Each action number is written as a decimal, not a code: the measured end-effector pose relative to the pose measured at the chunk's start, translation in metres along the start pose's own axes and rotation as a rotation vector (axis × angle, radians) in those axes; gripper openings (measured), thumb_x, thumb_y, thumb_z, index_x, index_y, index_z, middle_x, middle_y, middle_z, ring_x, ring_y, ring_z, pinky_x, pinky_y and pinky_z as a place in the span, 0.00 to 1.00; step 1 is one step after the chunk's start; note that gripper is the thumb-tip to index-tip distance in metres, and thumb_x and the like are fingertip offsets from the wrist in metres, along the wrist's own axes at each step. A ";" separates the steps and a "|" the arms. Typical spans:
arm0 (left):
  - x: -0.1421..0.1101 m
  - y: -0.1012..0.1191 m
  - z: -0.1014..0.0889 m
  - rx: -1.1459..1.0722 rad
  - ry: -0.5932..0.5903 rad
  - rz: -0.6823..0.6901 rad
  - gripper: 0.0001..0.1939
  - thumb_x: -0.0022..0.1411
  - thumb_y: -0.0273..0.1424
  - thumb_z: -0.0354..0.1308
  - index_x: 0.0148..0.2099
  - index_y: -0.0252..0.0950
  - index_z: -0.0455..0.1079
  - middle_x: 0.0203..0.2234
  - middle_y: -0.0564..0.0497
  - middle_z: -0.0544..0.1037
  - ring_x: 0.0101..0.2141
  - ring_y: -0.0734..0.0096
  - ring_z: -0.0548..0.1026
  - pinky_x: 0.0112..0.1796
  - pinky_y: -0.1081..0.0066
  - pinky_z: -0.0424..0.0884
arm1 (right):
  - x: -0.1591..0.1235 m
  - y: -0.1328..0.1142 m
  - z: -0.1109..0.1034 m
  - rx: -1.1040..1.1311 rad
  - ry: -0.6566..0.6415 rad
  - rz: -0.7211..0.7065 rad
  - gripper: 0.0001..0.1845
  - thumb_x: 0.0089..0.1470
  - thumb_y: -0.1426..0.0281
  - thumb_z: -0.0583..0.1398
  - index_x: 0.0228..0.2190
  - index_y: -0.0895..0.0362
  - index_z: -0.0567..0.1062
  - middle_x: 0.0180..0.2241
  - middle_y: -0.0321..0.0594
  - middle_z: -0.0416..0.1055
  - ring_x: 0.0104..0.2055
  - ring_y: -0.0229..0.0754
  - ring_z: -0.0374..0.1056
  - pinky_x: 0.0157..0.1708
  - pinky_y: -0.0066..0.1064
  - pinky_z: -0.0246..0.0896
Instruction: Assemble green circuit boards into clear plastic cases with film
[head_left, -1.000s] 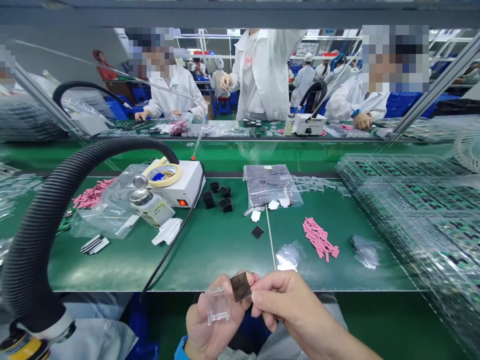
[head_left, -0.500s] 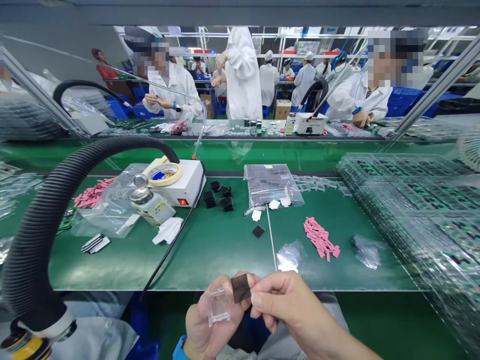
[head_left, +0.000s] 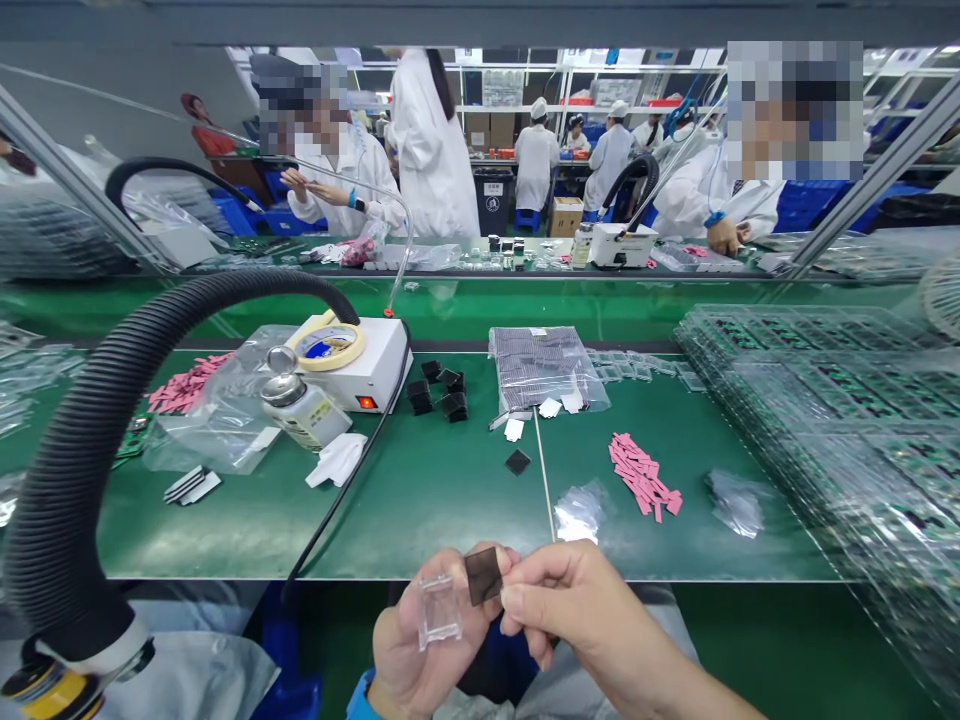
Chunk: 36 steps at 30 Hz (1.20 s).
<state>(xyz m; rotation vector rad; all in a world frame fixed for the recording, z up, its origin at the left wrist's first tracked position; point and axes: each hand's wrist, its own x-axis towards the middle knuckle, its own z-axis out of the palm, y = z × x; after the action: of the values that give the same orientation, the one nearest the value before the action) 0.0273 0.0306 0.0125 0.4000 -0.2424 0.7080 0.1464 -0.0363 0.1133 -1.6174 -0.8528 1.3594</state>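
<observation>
My left hand is low at the centre, below the bench edge, and holds a small clear plastic case between thumb and fingers. My right hand comes in from the lower right and pinches a dark translucent square by its edge. That square sits just above the clear case, against my left fingers. A blue cuff shows at my left wrist.
A green bench lies ahead with a white unit, a black ribbed hose, a metal-capped bottle, pink strips and black pieces. Stacked clear trays of circuit boards fill the right. Co-workers sit across.
My hands and the held pieces stay almost still. A standing person in a white coat across the bench has moved to the left.
</observation>
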 end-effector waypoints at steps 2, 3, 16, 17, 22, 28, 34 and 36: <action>0.000 -0.001 0.000 -0.005 0.005 -0.005 0.16 0.52 0.44 0.60 0.35 0.37 0.74 0.41 0.43 0.77 0.49 0.50 0.69 0.42 0.61 0.66 | 0.001 0.001 0.001 -0.008 0.015 0.020 0.14 0.41 0.63 0.64 0.21 0.63 0.71 0.20 0.36 0.70 0.16 0.27 0.60 0.16 0.20 0.56; 0.001 -0.001 0.000 -0.006 0.005 -0.009 0.16 0.52 0.44 0.60 0.35 0.36 0.74 0.41 0.43 0.77 0.49 0.50 0.68 0.44 0.60 0.66 | 0.001 0.001 0.002 -0.023 0.026 0.032 0.14 0.41 0.63 0.64 0.21 0.62 0.70 0.19 0.35 0.70 0.15 0.27 0.59 0.15 0.20 0.55; 0.000 -0.013 -0.005 -0.105 0.032 -0.061 0.16 0.55 0.43 0.59 0.37 0.36 0.74 0.43 0.44 0.76 0.46 0.57 0.71 0.47 0.61 0.65 | 0.002 0.005 -0.019 -0.666 0.080 -0.411 0.14 0.50 0.68 0.61 0.41 0.50 0.72 0.23 0.29 0.63 0.24 0.27 0.56 0.26 0.20 0.54; -0.001 -0.014 -0.006 -0.113 0.037 -0.068 0.16 0.55 0.43 0.58 0.37 0.36 0.74 0.43 0.44 0.76 0.45 0.58 0.71 0.46 0.62 0.66 | 0.003 0.004 -0.022 -0.737 0.059 -0.489 0.12 0.51 0.68 0.60 0.41 0.50 0.74 0.25 0.30 0.63 0.25 0.27 0.57 0.27 0.21 0.55; -0.001 -0.015 -0.008 -0.125 0.062 -0.072 0.15 0.56 0.40 0.59 0.39 0.34 0.74 0.38 0.45 0.77 0.41 0.64 0.72 0.43 0.65 0.69 | 0.006 -0.002 -0.033 -0.945 -0.042 -0.713 0.10 0.56 0.70 0.56 0.34 0.54 0.77 0.29 0.37 0.64 0.31 0.31 0.61 0.30 0.24 0.57; 0.002 -0.018 -0.006 -0.134 0.046 -0.104 0.16 0.56 0.41 0.58 0.39 0.34 0.75 0.37 0.43 0.78 0.41 0.62 0.74 0.40 0.69 0.70 | 0.008 -0.007 -0.024 -0.734 -0.023 -0.546 0.10 0.55 0.68 0.56 0.25 0.58 0.72 0.28 0.35 0.63 0.30 0.30 0.61 0.31 0.24 0.57; 0.002 -0.023 -0.006 -0.172 0.068 -0.137 0.16 0.57 0.42 0.57 0.38 0.34 0.76 0.44 0.38 0.77 0.41 0.62 0.75 0.40 0.71 0.70 | 0.032 0.010 -0.063 -0.650 0.531 -0.543 0.18 0.61 0.59 0.47 0.33 0.59 0.67 0.23 0.35 0.63 0.24 0.32 0.61 0.25 0.26 0.60; 0.002 -0.022 -0.007 -0.178 0.115 -0.137 0.16 0.58 0.41 0.56 0.38 0.34 0.76 0.44 0.39 0.77 0.43 0.60 0.74 0.42 0.70 0.70 | 0.034 0.015 -0.093 -0.809 0.621 -0.646 0.16 0.60 0.61 0.49 0.33 0.59 0.70 0.30 0.42 0.69 0.34 0.38 0.65 0.37 0.33 0.63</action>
<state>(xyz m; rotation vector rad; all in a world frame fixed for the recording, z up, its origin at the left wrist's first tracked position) 0.0440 0.0199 0.0012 0.2031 -0.1662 0.5675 0.2439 -0.0277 0.0912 -1.9170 -1.4411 0.0039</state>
